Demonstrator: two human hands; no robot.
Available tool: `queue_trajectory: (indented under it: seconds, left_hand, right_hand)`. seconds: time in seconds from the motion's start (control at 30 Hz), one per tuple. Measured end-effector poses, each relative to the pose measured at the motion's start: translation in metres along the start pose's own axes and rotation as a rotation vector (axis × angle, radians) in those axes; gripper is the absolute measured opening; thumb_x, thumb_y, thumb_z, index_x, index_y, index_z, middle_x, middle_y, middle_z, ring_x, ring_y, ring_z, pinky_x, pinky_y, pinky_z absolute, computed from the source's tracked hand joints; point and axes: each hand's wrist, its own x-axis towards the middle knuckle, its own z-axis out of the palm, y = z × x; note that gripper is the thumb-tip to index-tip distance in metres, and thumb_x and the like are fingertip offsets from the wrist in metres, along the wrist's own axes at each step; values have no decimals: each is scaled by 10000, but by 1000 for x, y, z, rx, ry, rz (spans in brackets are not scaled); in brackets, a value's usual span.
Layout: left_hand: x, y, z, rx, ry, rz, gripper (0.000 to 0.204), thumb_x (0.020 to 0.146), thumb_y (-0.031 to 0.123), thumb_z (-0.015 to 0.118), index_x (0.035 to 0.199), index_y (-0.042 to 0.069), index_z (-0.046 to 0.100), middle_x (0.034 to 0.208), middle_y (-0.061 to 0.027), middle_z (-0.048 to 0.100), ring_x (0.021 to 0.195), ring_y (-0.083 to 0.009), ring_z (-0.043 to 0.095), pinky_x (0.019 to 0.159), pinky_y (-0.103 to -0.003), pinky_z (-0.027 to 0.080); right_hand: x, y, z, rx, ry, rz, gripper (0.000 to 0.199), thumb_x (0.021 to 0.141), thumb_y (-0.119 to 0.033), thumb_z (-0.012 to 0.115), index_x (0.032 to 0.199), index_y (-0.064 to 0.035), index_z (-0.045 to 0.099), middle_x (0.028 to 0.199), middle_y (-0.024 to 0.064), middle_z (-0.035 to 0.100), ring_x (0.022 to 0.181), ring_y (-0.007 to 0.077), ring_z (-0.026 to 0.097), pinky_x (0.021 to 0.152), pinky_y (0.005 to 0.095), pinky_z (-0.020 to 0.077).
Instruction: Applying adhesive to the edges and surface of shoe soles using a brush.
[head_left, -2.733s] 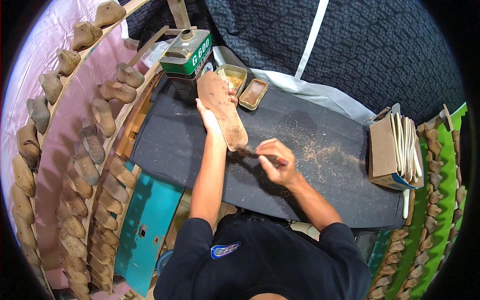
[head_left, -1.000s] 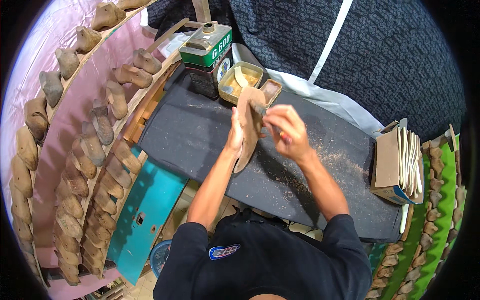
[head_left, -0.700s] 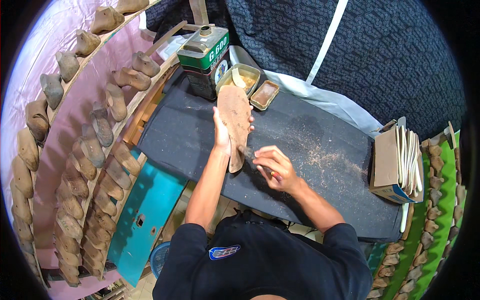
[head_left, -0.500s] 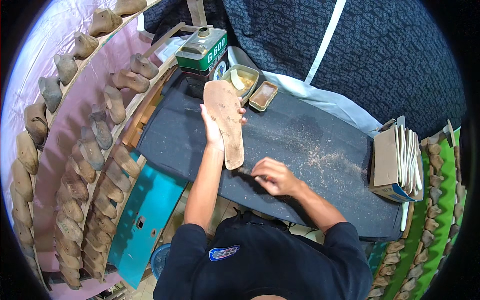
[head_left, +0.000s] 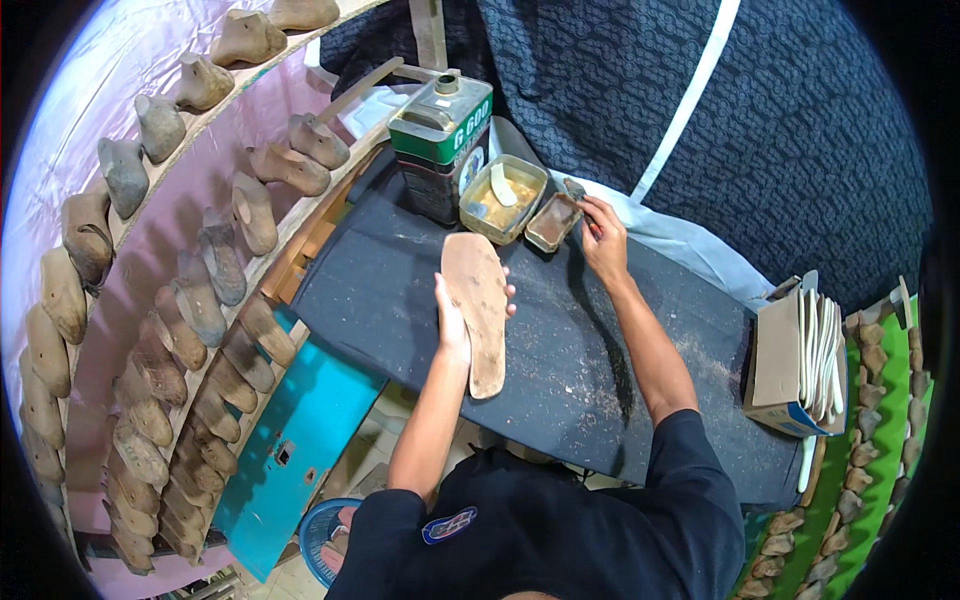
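Holding a flat brown shoe sole (head_left: 478,310) over the table (head_left: 380,300), the left hand (head_left: 452,318) grips it from underneath; its fingers (head_left: 508,298) wrap round the sole's right edge, thumb on the left edge. Sole is long and narrow, rounded toe end pointing toward the green-and-black metal can (head_left: 440,140), heel end toward the person's body. Sole surface looks bare and dull tan.

Right hand (head_left: 603,238) is extended to the far side of the table, to the right of the can. Its fingers are pinched narrowly on a small dark tool (head_left: 576,190), whose tip sits at the edge of the small brown tray (head_left: 552,221). What kind of tool it is cannot be told at this size.

Between the can and the small brown tray stands a larger rectangular tin (head_left: 503,197) holding yellowish paste, with a pale stick lying in it. The tin touches or nearly touches the can.

Table top is covered in dark material, with pale dust scattered to the right of the sole.

Left of the can, a pink-backed rack (head_left: 180,250) carries rows of wooden shoe lasts (head_left: 255,212). Far right of the can, at the table's edge, an open cardboard box (head_left: 778,360) holds a stack of pale flat insoles (head_left: 822,345) standing on edge.
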Motion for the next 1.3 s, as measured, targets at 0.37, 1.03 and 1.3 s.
queue_trajectory:
  seconds: [0.37, 1.03, 1.3]
  left_hand:
    - [-17, 5, -17, 30, 59, 49, 856, 934, 734, 255, 1393, 37, 451, 1226, -162, 614, 936, -275, 653, 733, -411, 584]
    - [-174, 8, -7, 141, 150, 401, 860, 952, 723, 209, 1431, 42, 427, 1285, -142, 602, 1106, -302, 634, 868, -394, 543]
    - [-272, -70, -60, -15, 380, 596, 821, 963, 693, 272, 1426, 30, 410, 1311, -161, 577, 1170, -319, 592, 965, -463, 510]
  right_hand:
    - [-6, 27, 27, -84, -218, -2, 533, 714, 160, 534, 1198, -35, 641, 1317, 164, 580, 1205, 360, 544, 1023, 405, 455]
    - [-130, -185, -4, 693, -698, 225, 353, 908, -66, 625, 1257, -18, 597, 1102, 112, 686, 944, 182, 667, 822, 324, 542]
    - [-284, -246, -19, 778, -1098, 423, 535, 868, -135, 714, 1339, 14, 509, 900, 61, 674, 789, 112, 637, 714, 275, 510]
